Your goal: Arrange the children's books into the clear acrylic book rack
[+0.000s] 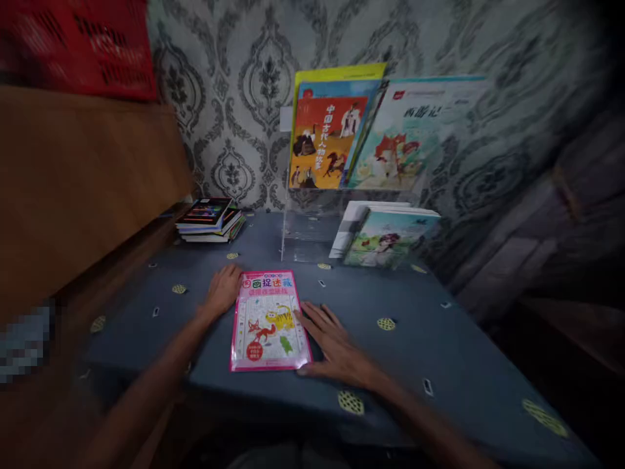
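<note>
A pink-bordered children's picture book (273, 332) lies flat on the table, its cover printed with a fox and a yellow striped cat. My left hand (224, 290) rests beside the book's upper left edge, fingers against that edge and partly blurred. On the other side, my right hand (336, 345) lies open with its fingers spread, the tips touching the book's right edge and the thumb near the lower right corner. Neither hand lifts the book.
A clear acrylic rack (305, 244) at the back holds an orange-covered book (332, 140), a white-and-green book (395, 146) and lower a green-covered book (393, 241). Stacked books (205, 218) sit back left. A wooden cabinet (88, 189) bears a red plastic basket (97, 52). Dark patterned cloth (273, 417) covers the table.
</note>
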The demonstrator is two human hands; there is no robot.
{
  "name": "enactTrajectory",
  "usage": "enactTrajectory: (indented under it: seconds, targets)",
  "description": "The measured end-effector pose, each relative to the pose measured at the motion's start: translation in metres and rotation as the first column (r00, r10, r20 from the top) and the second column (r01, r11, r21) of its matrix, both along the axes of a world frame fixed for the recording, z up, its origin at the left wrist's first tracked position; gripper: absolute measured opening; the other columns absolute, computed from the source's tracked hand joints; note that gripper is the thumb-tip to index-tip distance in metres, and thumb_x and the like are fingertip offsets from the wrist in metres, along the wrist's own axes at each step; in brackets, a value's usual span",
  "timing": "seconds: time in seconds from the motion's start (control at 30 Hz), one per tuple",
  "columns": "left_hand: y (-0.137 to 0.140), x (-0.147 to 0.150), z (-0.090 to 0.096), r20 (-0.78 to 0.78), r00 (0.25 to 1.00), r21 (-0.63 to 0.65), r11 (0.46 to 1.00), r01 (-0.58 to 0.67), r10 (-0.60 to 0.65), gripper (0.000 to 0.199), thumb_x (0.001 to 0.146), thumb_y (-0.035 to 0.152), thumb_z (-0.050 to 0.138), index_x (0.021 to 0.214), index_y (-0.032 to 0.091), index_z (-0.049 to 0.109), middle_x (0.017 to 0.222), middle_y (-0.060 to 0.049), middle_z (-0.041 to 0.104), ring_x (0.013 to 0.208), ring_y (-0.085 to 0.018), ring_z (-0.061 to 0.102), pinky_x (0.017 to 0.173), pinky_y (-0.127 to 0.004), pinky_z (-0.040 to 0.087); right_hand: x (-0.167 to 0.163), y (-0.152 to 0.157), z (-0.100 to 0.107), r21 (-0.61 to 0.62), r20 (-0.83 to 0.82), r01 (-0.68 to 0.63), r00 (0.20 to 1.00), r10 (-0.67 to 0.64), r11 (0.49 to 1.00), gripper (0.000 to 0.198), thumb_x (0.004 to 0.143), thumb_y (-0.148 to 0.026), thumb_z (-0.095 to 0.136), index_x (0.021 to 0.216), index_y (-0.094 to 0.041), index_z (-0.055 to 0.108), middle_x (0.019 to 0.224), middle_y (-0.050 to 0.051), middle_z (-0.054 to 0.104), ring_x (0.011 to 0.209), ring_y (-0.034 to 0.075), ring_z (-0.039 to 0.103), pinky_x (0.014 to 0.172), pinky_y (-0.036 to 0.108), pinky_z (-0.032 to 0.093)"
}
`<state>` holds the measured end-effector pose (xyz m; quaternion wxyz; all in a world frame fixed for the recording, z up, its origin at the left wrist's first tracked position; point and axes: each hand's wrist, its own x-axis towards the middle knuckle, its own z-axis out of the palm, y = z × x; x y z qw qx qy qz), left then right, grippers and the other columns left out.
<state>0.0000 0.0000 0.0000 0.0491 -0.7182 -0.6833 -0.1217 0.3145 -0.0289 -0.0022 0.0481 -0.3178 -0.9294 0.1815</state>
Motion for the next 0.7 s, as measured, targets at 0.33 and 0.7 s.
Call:
enactTrajectory:
  seconds: [0.33, 0.7]
  targets:
    - [-0.02, 0.01, 0.001, 0.065, 0.995, -0.03, 0.997, -0.072, 0.074, 0.041, 0.1, 0.027, 0.034, 0.136, 0.013, 0.049, 0.131, -0.017, 0.059, 0.119, -0.029, 0.056, 0.099, -0.042, 0.043, 0.009, 0.011, -0.017, 0.007, -0.106, -0.054, 0.993, 0.054, 0.999, 0.114, 0.069, -0.081, 0.063, 0.158, -0.023, 0.02, 0.164, 0.016, 0.017, 0.15, 0.04, 0.018, 0.12, 0.063, 0.012]
    - [-0.087, 0.012, -0.031, 0.114, 0.989, 0.049, 0.995, 0.088, -0.093, 0.045, 0.1, 0.038, 0.035, 0.138, 0.019, 0.05, 0.144, -0.015, 0.053, 0.136, -0.028, 0.045, 0.112, -0.05, 0.035, 0.009, 0.014, -0.018, -0.058, -0.124, -0.046, 0.992, 0.038, 0.997, 0.109, 0.066, -0.081, 0.065, 0.154, -0.025, 0.034, 0.164, 0.017, 0.019, 0.15, 0.04, 0.016, 0.119, 0.064, 0.01]
